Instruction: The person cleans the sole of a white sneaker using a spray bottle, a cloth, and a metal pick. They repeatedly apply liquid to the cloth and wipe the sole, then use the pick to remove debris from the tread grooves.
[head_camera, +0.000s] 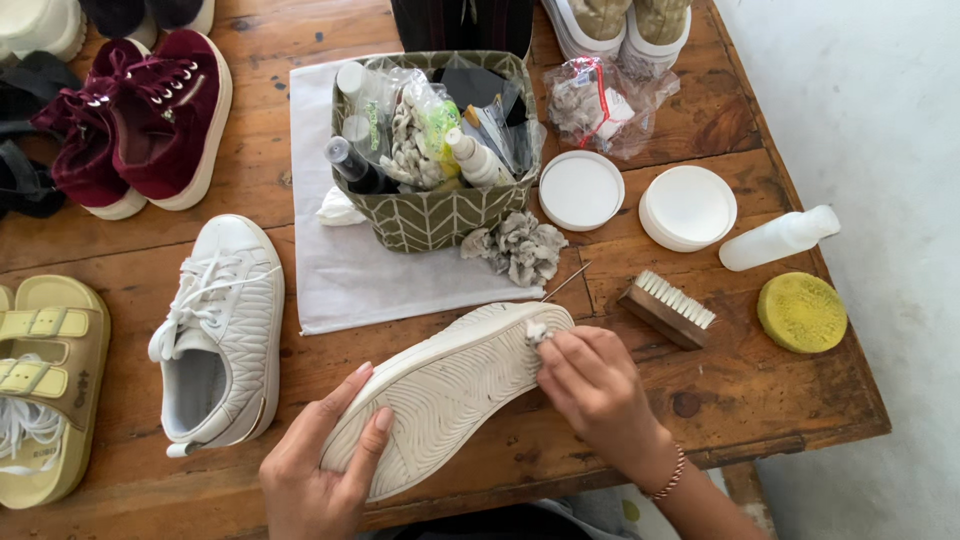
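Observation:
My left hand (320, 460) grips the heel end of a white sneaker (450, 385) held sole-up over the table's near edge. My right hand (595, 385) pinches a small white cloth wad (538, 332) against the toe edge of the sole. A thin metal needle-like tool (566, 283) lies on the wood just beyond the toe. The matching white sneaker (222, 330) stands upright to the left, laces loose.
A green patterned basket (430, 220) of bottles and rags sits on a white cloth (345, 270). Nearby lie a crumpled rag (520, 245), two white round lids (580, 190), a wooden brush (668, 308), a yellow sponge (802, 312), a white bottle (778, 238), maroon sneakers (150, 115) and yellow sandals (45, 380).

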